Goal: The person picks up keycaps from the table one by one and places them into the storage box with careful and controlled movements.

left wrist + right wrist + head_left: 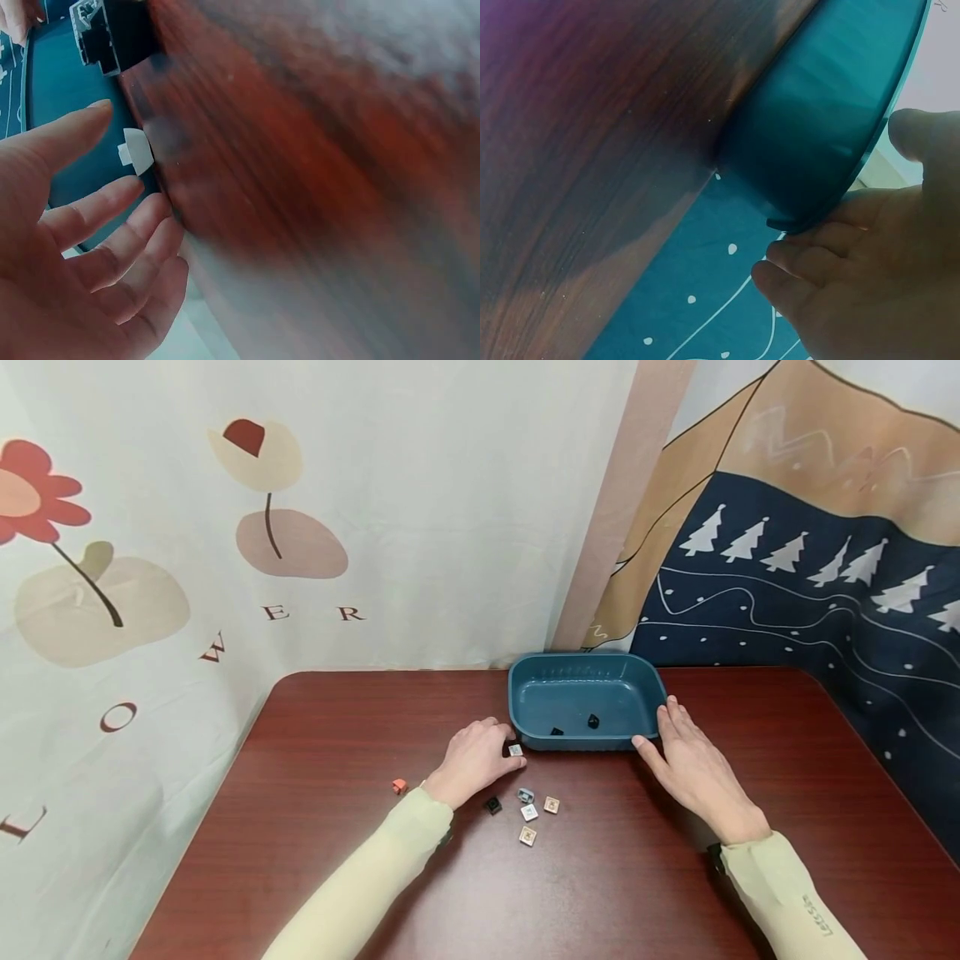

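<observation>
A small white keycap [515, 750] sits on the table by the front left corner of a teal plastic bin [585, 742]. My left hand [477, 758] reaches around this keycap, with thumb and fingers spread apart. In the left wrist view, the white keycap [137, 152] lies between thumb and index finger, with a gap at the thumb. My right hand [693, 768] rests at the bin's front right corner, its fingers along the right side and thumb near the front rim. Two black pieces [593, 721] lie inside the bin.
Nearer me are a black keycap [492, 805], a grey-blue piece [526, 795], a white keycap [529, 812] and two beige keycaps [551, 805]. An orange piece [400, 786] lies left, beside my left wrist. Printed curtains [450, 527] hang behind the brown table [337, 718].
</observation>
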`<state>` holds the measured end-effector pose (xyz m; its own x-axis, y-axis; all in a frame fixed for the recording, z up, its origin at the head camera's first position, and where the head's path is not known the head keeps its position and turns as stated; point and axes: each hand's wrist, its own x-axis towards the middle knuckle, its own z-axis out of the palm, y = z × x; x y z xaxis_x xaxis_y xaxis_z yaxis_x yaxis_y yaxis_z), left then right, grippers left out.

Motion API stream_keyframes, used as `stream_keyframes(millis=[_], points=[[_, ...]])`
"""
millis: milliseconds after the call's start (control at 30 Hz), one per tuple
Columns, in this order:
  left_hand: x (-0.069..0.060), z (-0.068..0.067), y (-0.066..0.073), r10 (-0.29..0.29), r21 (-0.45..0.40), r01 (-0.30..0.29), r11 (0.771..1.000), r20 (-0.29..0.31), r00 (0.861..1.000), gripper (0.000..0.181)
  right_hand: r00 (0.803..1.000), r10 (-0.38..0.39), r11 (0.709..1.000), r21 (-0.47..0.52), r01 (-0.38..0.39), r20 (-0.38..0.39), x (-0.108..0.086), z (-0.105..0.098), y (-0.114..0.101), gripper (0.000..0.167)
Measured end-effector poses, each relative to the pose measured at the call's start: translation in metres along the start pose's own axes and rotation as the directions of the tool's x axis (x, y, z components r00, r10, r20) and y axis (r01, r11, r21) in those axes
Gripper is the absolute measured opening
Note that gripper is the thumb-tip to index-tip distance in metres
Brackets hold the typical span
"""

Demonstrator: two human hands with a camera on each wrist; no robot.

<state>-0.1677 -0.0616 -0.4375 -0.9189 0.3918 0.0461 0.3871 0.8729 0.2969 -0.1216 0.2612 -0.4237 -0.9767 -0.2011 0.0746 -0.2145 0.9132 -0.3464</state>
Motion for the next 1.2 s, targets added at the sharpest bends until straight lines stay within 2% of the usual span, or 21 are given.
stream_keyframes(millis=[267, 400, 600, 767, 967, 1200], points=[[0.001, 0.001, 0.003, 0.041, 0.052, -0.041, 0.998, 0.004, 0.999, 0.011, 1.0, 0.006, 1.0, 0.013, -0.006, 0.007, -0.001, -0.001, 0.0, 0.084], [0.0, 0.002, 0.002, 0.074, 0.078, -0.072, 0.994, -0.025, 0.997, 0.003, 1.0, 0.005, 1.0, 0.014, -0.005, 0.004, -0.001, -0.001, 0.0, 0.085], [-0.002, 0.001, 0.001, 0.121, 0.129, -0.113, 0.985, -0.057, 0.991, 0.013, 1.0, 0.006, 1.0, 0.014, -0.006, 0.002, -0.002, -0.001, 0.0, 0.086], [-0.008, -0.003, -0.002, 0.135, 0.145, -0.124, 0.982, -0.067, 0.989, 0.009, 1.0, 0.009, 1.0, 0.021, -0.009, 0.005, -0.002, -0.001, 0.0, 0.086], [-0.015, -0.011, -0.005, 0.14, 0.131, -0.127, 0.983, -0.095, 0.986, 0.005, 1.0, 0.008, 1.0, 0.016, -0.008, 0.008, -0.002, -0.001, 0.0, 0.084], [-0.023, -0.026, -0.009, 0.122, 0.088, -0.109, 0.99, -0.16, 0.979, 0.005, 1.0, 0.011, 1.0, 0.0, -0.011, 0.016, -0.001, 0.001, 0.0, 0.083]])
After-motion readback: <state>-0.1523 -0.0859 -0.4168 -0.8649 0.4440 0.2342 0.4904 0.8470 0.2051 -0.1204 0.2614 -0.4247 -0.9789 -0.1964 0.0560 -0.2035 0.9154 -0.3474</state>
